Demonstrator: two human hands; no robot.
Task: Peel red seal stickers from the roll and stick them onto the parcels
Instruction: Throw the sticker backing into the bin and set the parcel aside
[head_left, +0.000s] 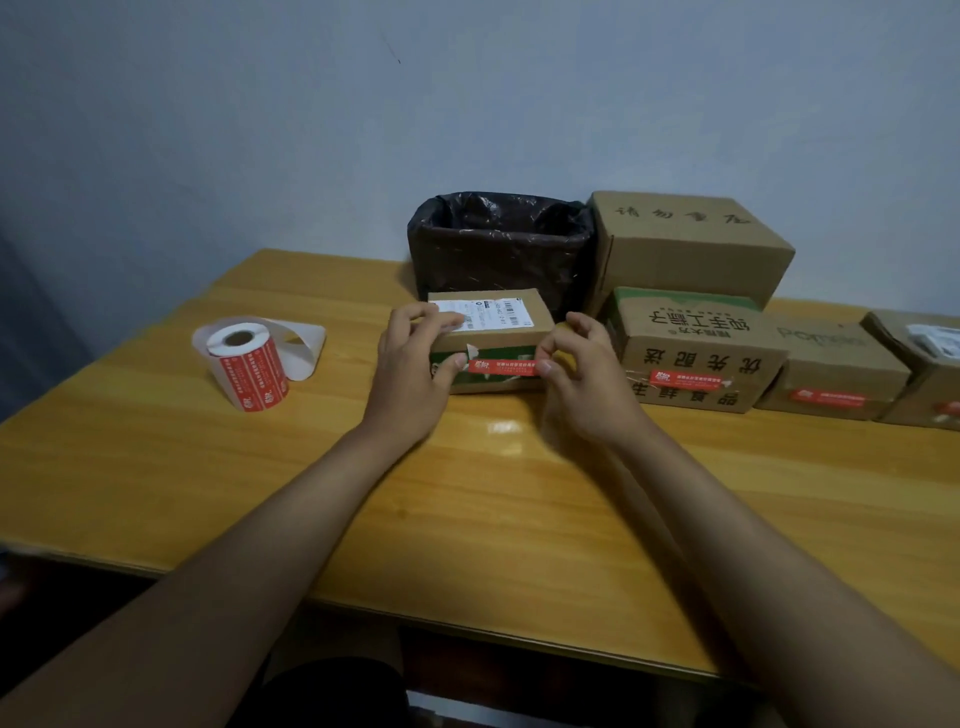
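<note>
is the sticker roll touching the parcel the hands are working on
Apart. The head view shows bare table between the sticker roll and the parcel, with the left hand at the parcel's near side.

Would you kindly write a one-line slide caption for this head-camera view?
Both hands press a red seal sticker onto a small parcel's front, sticker roll at left.

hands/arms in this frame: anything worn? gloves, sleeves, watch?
Nothing worn that shows. The left hand and right hand are bare, no gloves, rings or watch visible. Both forearms are bare up to the frame edge, no sleeves in view.
</note>
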